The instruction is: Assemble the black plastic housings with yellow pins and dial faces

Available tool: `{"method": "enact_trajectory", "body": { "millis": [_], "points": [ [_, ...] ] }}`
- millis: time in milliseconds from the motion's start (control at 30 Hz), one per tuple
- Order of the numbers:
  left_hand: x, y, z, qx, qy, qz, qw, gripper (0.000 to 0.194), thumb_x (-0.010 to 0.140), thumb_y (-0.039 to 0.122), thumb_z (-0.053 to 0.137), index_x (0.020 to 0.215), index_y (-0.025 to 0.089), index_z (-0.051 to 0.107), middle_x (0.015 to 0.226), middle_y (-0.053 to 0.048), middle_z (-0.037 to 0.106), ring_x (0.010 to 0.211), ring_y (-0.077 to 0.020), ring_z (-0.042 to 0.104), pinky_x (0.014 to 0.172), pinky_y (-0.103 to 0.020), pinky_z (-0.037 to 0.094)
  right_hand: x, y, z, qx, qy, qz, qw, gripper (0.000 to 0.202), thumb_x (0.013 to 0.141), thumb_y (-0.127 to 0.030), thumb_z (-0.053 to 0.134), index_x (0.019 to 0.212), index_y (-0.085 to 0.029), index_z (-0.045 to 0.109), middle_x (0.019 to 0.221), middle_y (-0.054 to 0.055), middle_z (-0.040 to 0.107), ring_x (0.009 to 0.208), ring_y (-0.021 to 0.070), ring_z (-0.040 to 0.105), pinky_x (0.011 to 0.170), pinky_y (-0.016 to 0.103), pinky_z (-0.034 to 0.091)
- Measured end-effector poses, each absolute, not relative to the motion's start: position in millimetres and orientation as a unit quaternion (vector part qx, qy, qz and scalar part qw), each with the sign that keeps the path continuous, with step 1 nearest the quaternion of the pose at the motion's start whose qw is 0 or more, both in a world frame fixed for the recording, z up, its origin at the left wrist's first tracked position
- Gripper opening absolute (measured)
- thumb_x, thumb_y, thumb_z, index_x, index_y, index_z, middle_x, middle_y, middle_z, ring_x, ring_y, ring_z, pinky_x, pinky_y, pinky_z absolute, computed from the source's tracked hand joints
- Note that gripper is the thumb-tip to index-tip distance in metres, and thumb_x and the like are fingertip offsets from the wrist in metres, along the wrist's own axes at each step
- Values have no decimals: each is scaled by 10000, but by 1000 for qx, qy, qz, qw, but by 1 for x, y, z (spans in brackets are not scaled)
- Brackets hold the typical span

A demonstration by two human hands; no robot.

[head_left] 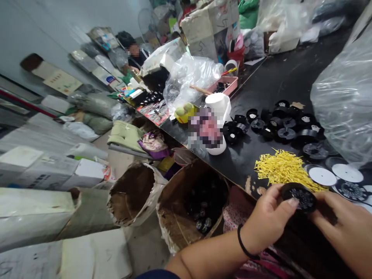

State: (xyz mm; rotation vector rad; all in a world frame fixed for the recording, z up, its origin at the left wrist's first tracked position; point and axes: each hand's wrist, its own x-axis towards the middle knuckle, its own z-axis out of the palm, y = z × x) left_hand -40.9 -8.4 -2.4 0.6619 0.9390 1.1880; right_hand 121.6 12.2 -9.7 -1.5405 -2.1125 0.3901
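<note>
My left hand grips a black round dial with white markings on its face, the thumb pressed on top. At the dial's right edge, my right hand has its fingers closed on the same piece; part of that grip is hidden. Just beyond lies a heap of small yellow plastic pins. White discs and another marked black disc lie to the right of the heap. Farther back, several black round housings are piled on the dark table.
Below the table edge stand an open carton with black parts inside and a second open carton. A large clear plastic bag bulges at right. Beyond are a pink tray, a white paper roll and a person.
</note>
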Motion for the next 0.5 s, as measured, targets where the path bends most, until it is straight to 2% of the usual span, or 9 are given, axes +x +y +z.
{"method": "enact_trajectory", "body": {
  "millis": [133,233,367,500],
  "points": [
    [-42,-7,-10,268,394,544,691,343,827,370,681,1116,185,668,1090,-67,702,1081,-224,619,1043,-386,415,121,8,-8,-542,-790,118,261,358,906,-548,416,864,-239,592,806,58,661,694,240,630,637,384,416],
    [-41,-8,-9,221,382,550,709,275,813,325,699,1052,191,690,1079,-56,715,1082,-225,632,1032,-384,435,120,4,0,-529,-806,74,254,321,969,-461,399,913,-216,600,850,53,662,774,230,618,709,371,386],
    [-42,-6,1,176,357,545,738,228,850,284,655,1038,160,688,1077,-84,730,1087,-233,650,1020,-387,456,118,2,12,-516,-817,72,248,199,967,-342,488,939,-195,619,892,52,675,842,215,606,770,357,366],
    [-43,-6,9,179,365,538,739,226,854,275,652,1039,148,688,1070,-89,741,1100,-232,651,1034,-375,449,118,1,20,-513,-815,96,251,178,960,-321,504,962,-177,610,923,63,675,886,217,599,797,363,362]
  ]
}}
